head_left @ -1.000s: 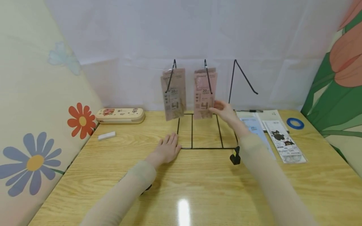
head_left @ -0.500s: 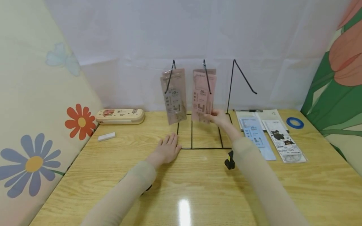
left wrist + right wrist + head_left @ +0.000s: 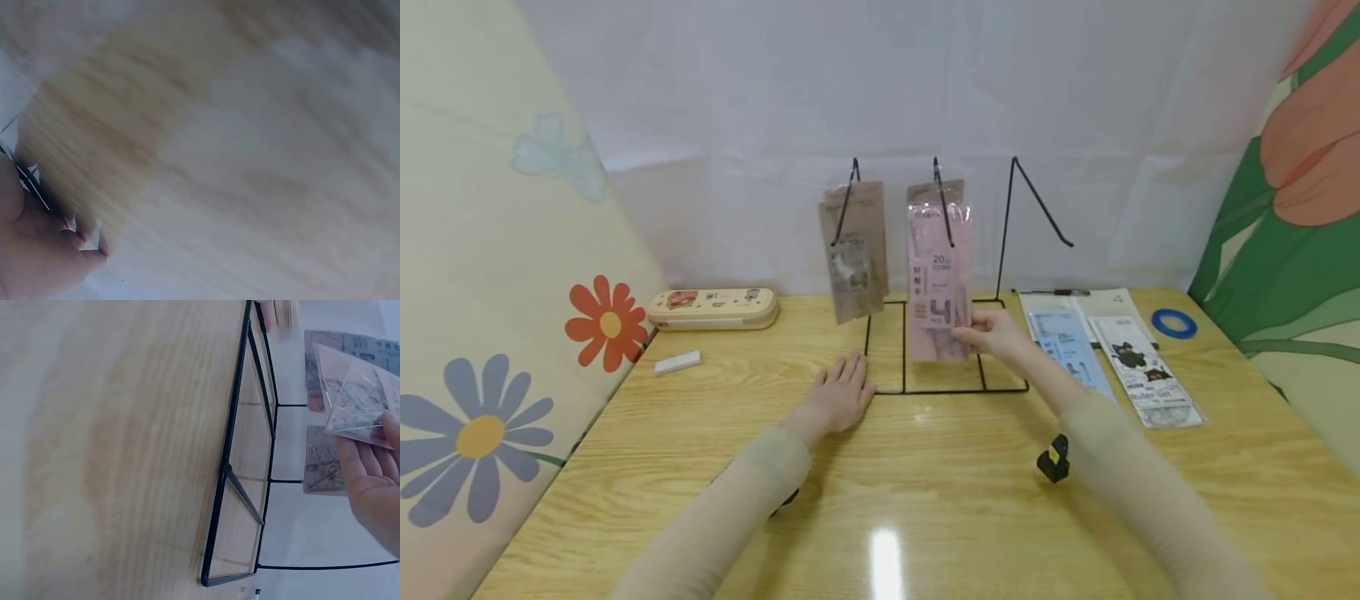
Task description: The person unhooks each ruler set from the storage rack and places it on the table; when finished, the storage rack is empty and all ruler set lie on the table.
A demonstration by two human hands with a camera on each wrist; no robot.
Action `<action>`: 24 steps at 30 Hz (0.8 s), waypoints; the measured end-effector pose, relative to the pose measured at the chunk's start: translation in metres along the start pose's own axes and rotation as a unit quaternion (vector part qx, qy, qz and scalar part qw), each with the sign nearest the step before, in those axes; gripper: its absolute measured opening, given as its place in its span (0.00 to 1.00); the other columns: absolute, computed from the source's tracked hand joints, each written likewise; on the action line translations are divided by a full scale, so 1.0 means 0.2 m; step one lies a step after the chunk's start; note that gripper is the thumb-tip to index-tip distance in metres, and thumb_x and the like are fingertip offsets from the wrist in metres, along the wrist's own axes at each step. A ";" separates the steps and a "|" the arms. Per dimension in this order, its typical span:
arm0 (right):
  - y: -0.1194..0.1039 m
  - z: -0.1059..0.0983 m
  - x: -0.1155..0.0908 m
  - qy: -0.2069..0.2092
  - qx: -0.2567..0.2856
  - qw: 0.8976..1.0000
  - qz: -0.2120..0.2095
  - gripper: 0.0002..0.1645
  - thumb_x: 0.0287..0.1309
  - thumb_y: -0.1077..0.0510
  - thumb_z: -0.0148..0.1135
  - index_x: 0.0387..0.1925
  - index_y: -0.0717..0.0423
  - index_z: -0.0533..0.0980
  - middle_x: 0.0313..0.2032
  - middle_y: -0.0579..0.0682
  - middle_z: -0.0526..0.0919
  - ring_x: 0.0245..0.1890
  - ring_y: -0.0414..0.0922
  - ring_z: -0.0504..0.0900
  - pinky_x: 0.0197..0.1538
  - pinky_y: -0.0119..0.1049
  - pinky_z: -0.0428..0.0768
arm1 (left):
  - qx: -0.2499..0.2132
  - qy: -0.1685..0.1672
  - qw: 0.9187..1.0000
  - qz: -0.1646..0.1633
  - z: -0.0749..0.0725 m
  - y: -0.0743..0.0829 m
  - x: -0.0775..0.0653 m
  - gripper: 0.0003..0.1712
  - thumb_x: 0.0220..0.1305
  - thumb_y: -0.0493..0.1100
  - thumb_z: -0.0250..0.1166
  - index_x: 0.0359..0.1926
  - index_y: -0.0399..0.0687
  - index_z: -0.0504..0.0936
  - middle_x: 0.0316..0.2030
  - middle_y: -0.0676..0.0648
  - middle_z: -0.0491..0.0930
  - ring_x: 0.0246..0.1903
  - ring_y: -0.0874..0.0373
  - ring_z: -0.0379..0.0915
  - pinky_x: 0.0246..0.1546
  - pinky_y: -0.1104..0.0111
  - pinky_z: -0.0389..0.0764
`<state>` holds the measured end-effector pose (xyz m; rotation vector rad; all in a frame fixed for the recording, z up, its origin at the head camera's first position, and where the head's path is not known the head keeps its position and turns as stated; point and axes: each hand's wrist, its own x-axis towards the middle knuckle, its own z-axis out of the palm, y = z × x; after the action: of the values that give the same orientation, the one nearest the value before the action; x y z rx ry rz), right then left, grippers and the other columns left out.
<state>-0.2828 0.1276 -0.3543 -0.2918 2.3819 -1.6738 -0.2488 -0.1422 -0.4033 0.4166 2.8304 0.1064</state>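
Note:
A black wire rack with three hooks stands on the table. My right hand pinches the lower right edge of a pink ruler set packet, thumb in front. The packet hangs forward at the middle hook, whose arm crosses its top; another packet shows behind it. In the right wrist view, the held packet tilts toward the camera above my fingers. Greyish-pink packets hang on the left hook. My left hand lies flat with straight fingers at the rack base's front left corner.
At the right lie a blue packet, a white ruler set packet, a notebook with a black pen, and a blue ring. A cream pencil case and a white eraser-like block lie left.
My right hand has pulled the pink packet forward and down along the middle hook, apart from the one behind. The left-hook packets have swung slightly. My left hand has stayed in place.

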 end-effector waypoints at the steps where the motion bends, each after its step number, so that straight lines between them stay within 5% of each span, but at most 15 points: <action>1: 0.00 0.00 -0.02 -0.004 0.000 1.000 0.005 0.24 0.62 0.57 0.59 0.58 0.61 0.73 0.51 0.62 0.80 0.51 0.54 0.81 0.53 0.42 0.79 | -0.003 -0.002 1.000 0.000 0.00 0.00 0.00 0.36 0.75 0.56 0.30 0.74 0.42 0.36 0.75 0.42 0.33 0.74 0.44 0.30 0.71 0.47 0.40; 9: 0.02 -0.01 -0.24 -0.032 0.010 0.999 0.018 0.26 0.63 0.52 0.57 0.61 0.56 0.70 0.54 0.58 0.79 0.54 0.53 0.80 0.58 0.47 0.75 | 0.001 -0.004 1.000 -0.002 0.01 -0.01 0.00 0.36 0.75 0.57 0.29 0.74 0.43 0.36 0.75 0.43 0.33 0.74 0.44 0.30 0.71 0.47 0.39; 24: 0.02 -0.08 -0.67 -0.079 0.018 0.997 -0.019 0.24 0.60 0.54 0.60 0.53 0.67 0.74 0.47 0.62 0.83 0.42 0.45 0.85 0.50 0.40 0.81 | 0.004 -0.008 1.000 -0.003 0.01 -0.01 0.01 0.36 0.75 0.58 0.28 0.74 0.44 0.35 0.75 0.44 0.31 0.74 0.45 0.28 0.71 0.47 0.39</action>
<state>-0.1584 0.1809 -0.3454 -0.4481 2.2424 -1.6420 -0.2512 -0.1434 -0.4055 0.4100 2.8159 0.0911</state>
